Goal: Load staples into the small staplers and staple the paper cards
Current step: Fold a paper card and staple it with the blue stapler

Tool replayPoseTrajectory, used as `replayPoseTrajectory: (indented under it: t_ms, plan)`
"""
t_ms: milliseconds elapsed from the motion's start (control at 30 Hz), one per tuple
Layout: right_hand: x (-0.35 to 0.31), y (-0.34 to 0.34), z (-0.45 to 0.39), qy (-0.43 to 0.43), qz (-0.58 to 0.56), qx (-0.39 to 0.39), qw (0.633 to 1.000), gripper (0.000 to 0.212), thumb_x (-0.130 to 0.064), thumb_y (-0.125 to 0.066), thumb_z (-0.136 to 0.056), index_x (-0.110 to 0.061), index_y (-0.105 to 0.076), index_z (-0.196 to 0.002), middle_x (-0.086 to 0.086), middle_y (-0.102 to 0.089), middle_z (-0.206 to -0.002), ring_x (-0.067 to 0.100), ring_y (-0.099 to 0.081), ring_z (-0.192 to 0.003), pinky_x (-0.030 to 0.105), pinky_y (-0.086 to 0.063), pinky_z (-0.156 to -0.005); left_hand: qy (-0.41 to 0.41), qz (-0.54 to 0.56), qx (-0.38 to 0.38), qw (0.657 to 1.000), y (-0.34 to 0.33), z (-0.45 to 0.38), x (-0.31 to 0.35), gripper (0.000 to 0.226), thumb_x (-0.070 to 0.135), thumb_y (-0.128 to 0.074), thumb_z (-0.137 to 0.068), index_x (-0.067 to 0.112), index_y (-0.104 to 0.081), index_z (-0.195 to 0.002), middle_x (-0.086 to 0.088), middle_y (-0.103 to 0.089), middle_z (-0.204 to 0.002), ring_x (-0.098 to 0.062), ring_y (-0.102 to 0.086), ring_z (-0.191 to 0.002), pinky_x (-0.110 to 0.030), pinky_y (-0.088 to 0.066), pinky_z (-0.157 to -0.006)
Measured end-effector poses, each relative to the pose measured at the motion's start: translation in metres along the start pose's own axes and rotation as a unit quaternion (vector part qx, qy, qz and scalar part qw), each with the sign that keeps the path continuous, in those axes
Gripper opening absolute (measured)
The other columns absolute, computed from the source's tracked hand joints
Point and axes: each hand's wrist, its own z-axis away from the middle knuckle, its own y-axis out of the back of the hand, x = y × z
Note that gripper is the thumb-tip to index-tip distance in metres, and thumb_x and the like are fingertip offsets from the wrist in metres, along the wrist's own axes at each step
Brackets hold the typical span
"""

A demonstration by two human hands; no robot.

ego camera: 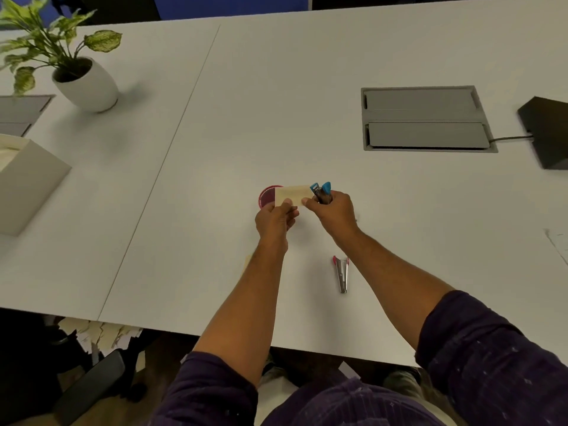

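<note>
L hand pinches card; R hand grips blue stapler.

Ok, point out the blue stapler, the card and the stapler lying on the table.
Blue stapler (322, 192), head view, on its dark body.
Card (291, 193), head view, on its middle.
Lying stapler (341, 273), head view, on its metal body.

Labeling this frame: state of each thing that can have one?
blue stapler: gripped in right hand, mouth at card's right edge
paper card: off the table, pinched by left hand
red stapler: lying on table, untouched
red round container: on table, partly behind card
cable hatch: flaps closed
</note>
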Motion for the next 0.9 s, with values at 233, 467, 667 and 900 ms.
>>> replayPoseTrajectory:
  t_ms: [233, 467, 667, 900]
  plan:
    - [-0.005, -0.029, -0.018, 0.016, 0.072, 0.007, 0.997, 0.020, -0.028, -0.080, -0.085, -0.014, -0.066, -0.082, 0.006, -0.066, -0.075, 0.019, -0.061, -0.068, 0.032, -0.051, -0.067, -0.034, -0.067, 0.091, 0.993, 0.018, -0.022, 0.002, 0.020, 0.014, -0.077, -0.084, 0.012, -0.066, -0.101, -0.010, -0.074, -0.102, -0.016, -0.074, -0.067, -0.027, -0.056, -0.063]
    - [-0.004, -0.051, -0.035, 0.015, 0.143, 0.002, 0.990, 0.016, -0.021, -0.077, -0.083, -0.013, -0.064, -0.079, -0.006, -0.057, -0.063, 0.010, -0.055, -0.058, 0.019, -0.039, -0.053, -0.045, -0.137, 0.114, 0.983, 0.026, -0.034, -0.003, 0.007, 0.008, -0.073, -0.085, 0.011, -0.071, -0.091, -0.007, -0.072, -0.102, -0.025, -0.070, -0.093, -0.041, -0.062, -0.085]
    - [0.007, -0.064, -0.044, 0.012, 0.236, -0.030, 0.971, 0.011, -0.021, -0.070, -0.088, -0.013, -0.065, -0.085, -0.007, -0.052, -0.062, 0.015, -0.054, -0.060, 0.016, -0.033, -0.051, -0.048, -0.153, 0.104, 0.981, 0.029, -0.036, -0.009, 0.004, 0.008, -0.075, -0.085, 0.011, -0.074, -0.087, -0.004, -0.074, -0.094, -0.024, -0.071, -0.090, -0.038, -0.062, -0.081]
    - [0.016, -0.069, -0.045, 0.008, 0.267, -0.043, 0.963, 0.036, -0.032, -0.071, -0.093, -0.008, -0.071, -0.119, 0.010, -0.075, -0.109, 0.026, -0.072, -0.092, 0.026, -0.054, -0.074, -0.039, -0.179, 0.107, 0.977, 0.030, -0.040, -0.009, 0.010, 0.017, -0.077, -0.086, 0.023, -0.072, -0.080, 0.007, -0.071, -0.083, -0.021, -0.073, -0.087, -0.023, -0.058, -0.073]
